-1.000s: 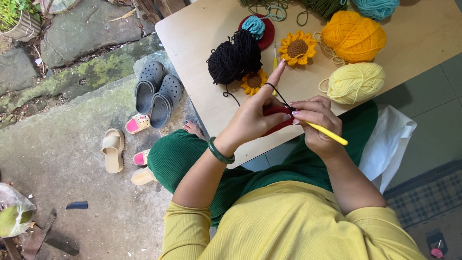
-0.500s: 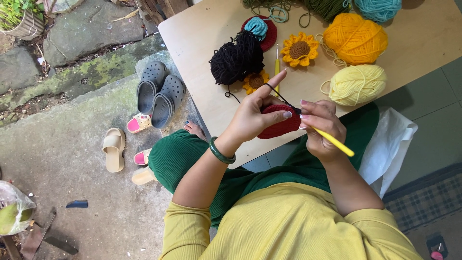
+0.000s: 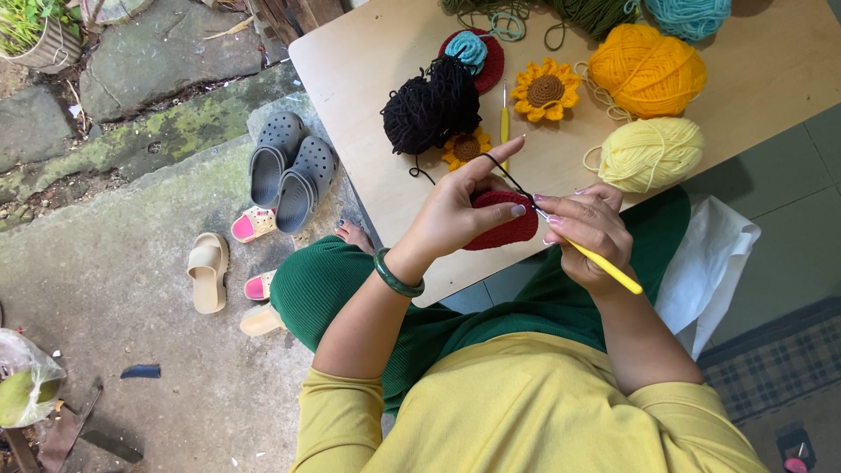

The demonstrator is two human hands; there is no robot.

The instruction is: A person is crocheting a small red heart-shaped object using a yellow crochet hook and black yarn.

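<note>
A red crocheted piece [image 3: 501,222] is pinched in the left hand [image 3: 460,210], thumb and bent fingers closed on it, while the forefinger is held out straight beyond the others with a black strand [image 3: 505,173] looped over it. The strand is run from that fingertip down to the gap between the two hands. One yellow-handled crochet hook [image 3: 596,260] is gripped in the right hand [image 3: 587,229], fingers curled tightly round the shaft; the hook's tip is laid against the red piece, just beside the left fingertips, though the tip itself is too small to be made out clearly. A green bangle [image 3: 399,273] is worn at the left wrist.

Beyond the raised forefinger, on the pale wooden table [image 3: 359,88], one bundle of black yarn [image 3: 431,105] is seen, and two crocheted sunflowers are counted: a small one [image 3: 465,148] just past the fingertip and a larger one [image 3: 545,90] further off. Between them a second hook [image 3: 505,118] is laid. A red round piece topped with a teal rosette [image 3: 474,54] is found behind the black yarn. Past the right fingers, one pale yellow ball [image 3: 649,153] and one orange ball [image 3: 648,70] are set close together; one teal ball [image 3: 688,16] is cut by the frame edge.

On the ground, well apart from the left hand, two grey clogs [image 3: 289,168] are placed side by side.
</note>
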